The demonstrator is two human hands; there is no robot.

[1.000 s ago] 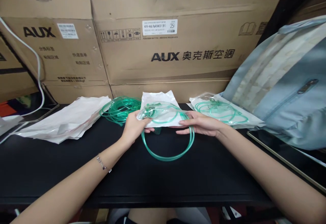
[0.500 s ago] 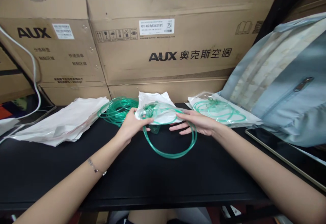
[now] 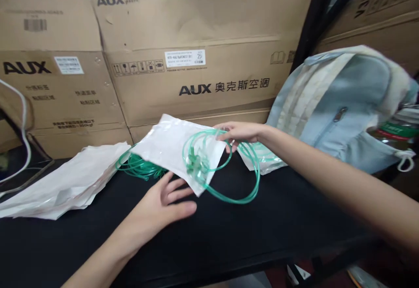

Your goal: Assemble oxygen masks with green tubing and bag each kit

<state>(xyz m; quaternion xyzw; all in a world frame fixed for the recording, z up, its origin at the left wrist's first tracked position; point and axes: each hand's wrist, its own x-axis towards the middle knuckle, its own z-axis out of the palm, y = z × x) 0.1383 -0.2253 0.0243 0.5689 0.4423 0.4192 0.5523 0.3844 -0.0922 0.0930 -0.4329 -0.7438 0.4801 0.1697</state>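
A white packaging bag (image 3: 163, 142) hangs tilted over the table's middle. Against its right part lies coiled green tubing (image 3: 241, 201) with a clear-green fitting (image 3: 198, 166); some loops stick out past the bag's edge. Whether the fitting is inside or in front of the bag, I cannot tell. My right hand (image 3: 240, 133) is closed on the tubing at the bag's upper right corner. Below the bag, my left hand (image 3: 172, 200) has its fingers spread and holds nothing; its fingertips are close to the bag's lower edge.
White bags (image 3: 68, 176) are stacked on the left of the black table (image 3: 235, 240). A green tubing bundle (image 3: 139, 166) lies beside them. Behind the right hand is a packed bag with tubing (image 3: 266, 161). Large cartons (image 3: 196, 30) stand behind; a blue backpack (image 3: 353, 100) is at right.
My left hand has let go of the bag and opened, moving down. My right hand keeps hold, and the bag has swung out to the left. The view has tilted up and turned right.
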